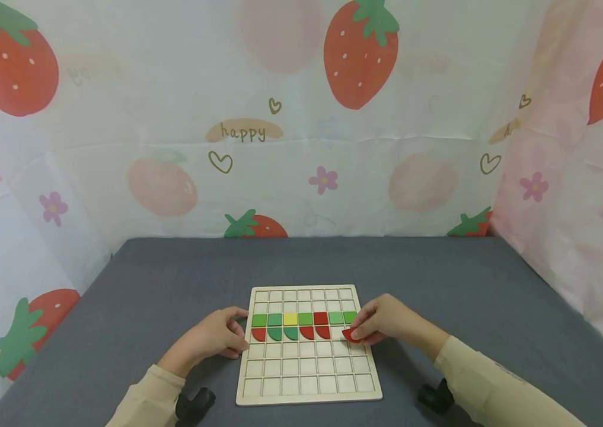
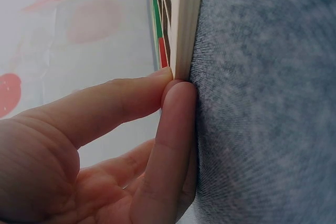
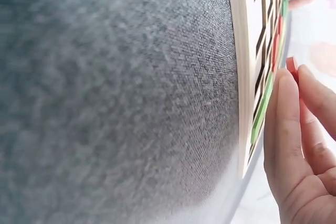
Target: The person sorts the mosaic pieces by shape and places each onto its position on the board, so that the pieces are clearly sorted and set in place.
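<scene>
A pale wooden grid board (image 1: pixel 309 385) lies on the dark table. One row holds green, teal, yellow and red square tiles (image 1: pixel 290 319); the row just nearer me has red and teal quarter-round tiles (image 1: pixel 291 333). My left hand (image 1: pixel 213 335) holds the board's left edge, and in the left wrist view the thumb and a finger (image 2: pixel 178 108) meet at the board's rim. Over the right end of the nearer row, my right hand (image 1: pixel 386 320) pinches a red tile (image 1: pixel 350 335) with a curved edge. Fingers hide most of that tile (image 3: pixel 292 66) in the right wrist view.
Grey cloth covers the table (image 1: pixel 184 267) around the board. A white curtain (image 1: pixel 301 196) printed with strawberries hangs behind it and along both sides. Black straps (image 1: pixel 436 396) show near the wrists.
</scene>
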A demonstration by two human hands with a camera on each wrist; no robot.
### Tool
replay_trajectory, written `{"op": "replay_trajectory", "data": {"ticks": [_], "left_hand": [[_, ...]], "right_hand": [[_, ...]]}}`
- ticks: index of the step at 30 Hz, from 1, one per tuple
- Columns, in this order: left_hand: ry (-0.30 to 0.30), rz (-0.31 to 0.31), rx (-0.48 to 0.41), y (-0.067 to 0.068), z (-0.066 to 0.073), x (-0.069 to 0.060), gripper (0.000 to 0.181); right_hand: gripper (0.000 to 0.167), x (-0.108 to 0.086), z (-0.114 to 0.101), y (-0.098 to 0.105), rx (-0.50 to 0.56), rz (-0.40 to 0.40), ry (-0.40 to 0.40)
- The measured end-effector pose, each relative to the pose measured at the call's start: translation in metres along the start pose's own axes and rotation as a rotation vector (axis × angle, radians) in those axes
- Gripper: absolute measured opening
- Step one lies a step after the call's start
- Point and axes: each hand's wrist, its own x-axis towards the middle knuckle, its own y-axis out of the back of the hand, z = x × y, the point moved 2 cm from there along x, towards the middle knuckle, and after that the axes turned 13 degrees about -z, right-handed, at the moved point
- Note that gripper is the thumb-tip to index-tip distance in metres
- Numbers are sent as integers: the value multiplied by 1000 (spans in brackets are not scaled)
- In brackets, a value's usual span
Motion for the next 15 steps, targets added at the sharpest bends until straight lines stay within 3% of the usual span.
{"op": "replay_trajectory", "data": {"ticks": [15], "left_hand": [[-17, -17, 7, 1, -2, 2, 70]], "right_hand": [[10, 17, -7, -8, -20, 88, -2]]}}
